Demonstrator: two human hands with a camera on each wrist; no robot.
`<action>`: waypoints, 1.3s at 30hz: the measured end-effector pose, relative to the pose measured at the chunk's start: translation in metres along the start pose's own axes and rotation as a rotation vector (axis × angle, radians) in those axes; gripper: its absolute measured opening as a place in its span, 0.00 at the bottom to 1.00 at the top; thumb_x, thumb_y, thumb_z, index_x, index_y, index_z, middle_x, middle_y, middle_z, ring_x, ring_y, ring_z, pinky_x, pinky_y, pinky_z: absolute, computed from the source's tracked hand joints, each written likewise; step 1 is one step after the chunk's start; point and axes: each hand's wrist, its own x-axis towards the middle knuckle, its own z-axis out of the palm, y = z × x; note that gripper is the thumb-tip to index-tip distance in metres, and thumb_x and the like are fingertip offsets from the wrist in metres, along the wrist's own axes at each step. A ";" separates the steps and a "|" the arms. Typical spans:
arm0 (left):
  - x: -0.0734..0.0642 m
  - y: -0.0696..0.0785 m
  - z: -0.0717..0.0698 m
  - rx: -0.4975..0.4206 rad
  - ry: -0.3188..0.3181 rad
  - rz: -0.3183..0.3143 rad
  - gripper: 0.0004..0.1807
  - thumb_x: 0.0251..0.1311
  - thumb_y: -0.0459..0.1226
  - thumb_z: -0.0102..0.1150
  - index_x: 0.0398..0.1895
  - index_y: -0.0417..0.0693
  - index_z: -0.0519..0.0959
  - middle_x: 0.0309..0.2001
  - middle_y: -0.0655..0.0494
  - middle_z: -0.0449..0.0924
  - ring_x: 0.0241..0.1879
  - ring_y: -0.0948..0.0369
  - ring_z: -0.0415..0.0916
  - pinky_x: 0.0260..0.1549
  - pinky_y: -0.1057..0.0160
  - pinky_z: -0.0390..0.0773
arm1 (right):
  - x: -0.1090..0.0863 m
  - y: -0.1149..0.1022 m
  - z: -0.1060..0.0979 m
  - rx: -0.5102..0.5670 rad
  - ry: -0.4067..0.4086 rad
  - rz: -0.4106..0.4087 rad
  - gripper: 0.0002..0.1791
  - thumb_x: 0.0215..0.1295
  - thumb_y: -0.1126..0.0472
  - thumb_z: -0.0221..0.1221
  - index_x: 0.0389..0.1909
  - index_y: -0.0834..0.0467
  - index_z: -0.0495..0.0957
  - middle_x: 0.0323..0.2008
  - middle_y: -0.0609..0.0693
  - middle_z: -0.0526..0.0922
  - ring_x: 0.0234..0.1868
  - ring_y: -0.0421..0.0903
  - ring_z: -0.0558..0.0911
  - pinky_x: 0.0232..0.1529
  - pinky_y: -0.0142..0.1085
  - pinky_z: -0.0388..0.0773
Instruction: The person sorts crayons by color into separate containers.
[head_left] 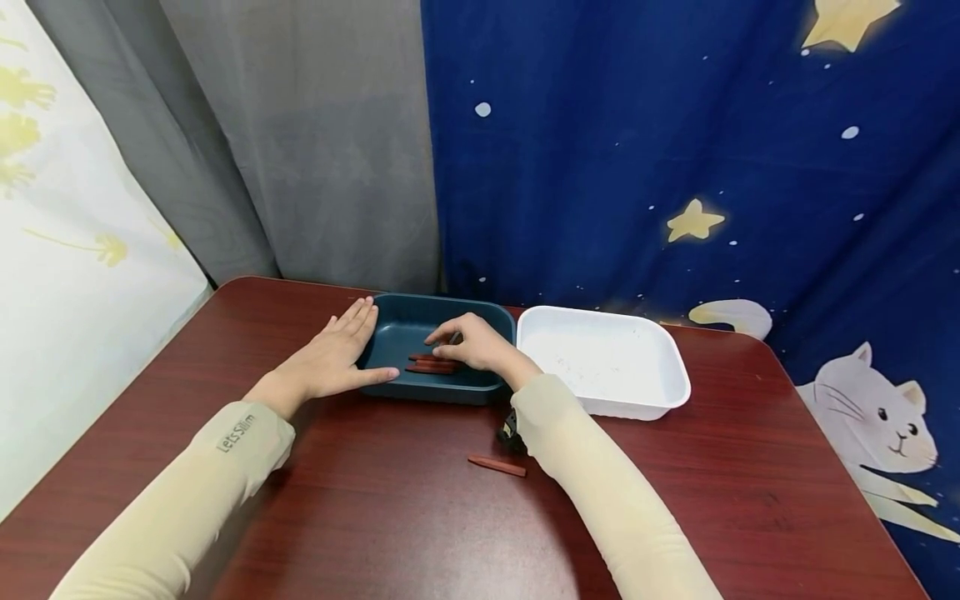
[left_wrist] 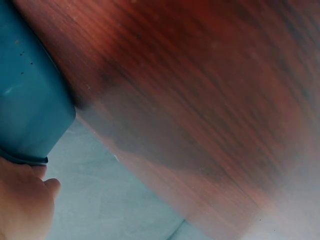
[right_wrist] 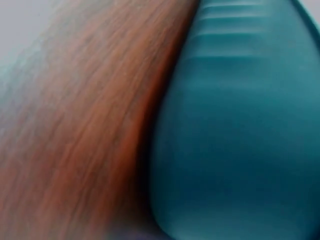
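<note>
Several reddish sticks [head_left: 431,368] lie in the dark blue tray [head_left: 427,392], where I see the right hand [head_left: 474,340] bent over them, thumb and forefinger tips apart; I cannot tell whether the thumb touches them. From my end, the left hand [head_left: 333,357] is spread, straight fingers at the tray's left side, thumb over its front rim. One loose stick [head_left: 497,466] lies nearer me on the worktop [head_left: 375,517]; a white tray [head_left: 630,409] stands just beside the blue one.

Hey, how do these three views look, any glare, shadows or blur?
Head: fairly sharp, soft glare on the near tabletop, shadow beside the right sleeve; left wrist: shadow across the tabletop, hazy lower right corner; right wrist: blurred, teal tray included.
</note>
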 end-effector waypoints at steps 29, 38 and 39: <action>-0.001 0.001 -0.001 -0.013 -0.025 -0.004 0.62 0.61 0.72 0.47 0.79 0.37 0.37 0.81 0.43 0.30 0.80 0.46 0.28 0.74 0.35 0.43 | -0.092 -0.017 -0.017 0.099 0.109 -0.216 0.13 0.68 0.60 0.62 0.51 0.55 0.85 0.41 0.48 0.85 0.41 0.40 0.77 0.45 0.39 0.79; -0.001 0.001 -0.001 -0.019 -0.011 0.000 0.61 0.61 0.71 0.47 0.79 0.37 0.38 0.81 0.43 0.31 0.80 0.45 0.29 0.74 0.35 0.44 | -0.117 -0.011 -0.011 0.151 0.135 -0.209 0.12 0.68 0.61 0.62 0.50 0.58 0.86 0.37 0.46 0.83 0.31 0.41 0.73 0.34 0.30 0.72; -0.001 0.001 -0.001 -0.020 -0.008 0.000 0.61 0.60 0.71 0.48 0.79 0.37 0.38 0.81 0.43 0.31 0.80 0.46 0.29 0.74 0.35 0.45 | -0.119 -0.010 -0.010 0.148 0.140 -0.204 0.12 0.68 0.61 0.62 0.49 0.58 0.86 0.37 0.46 0.83 0.30 0.41 0.73 0.33 0.30 0.72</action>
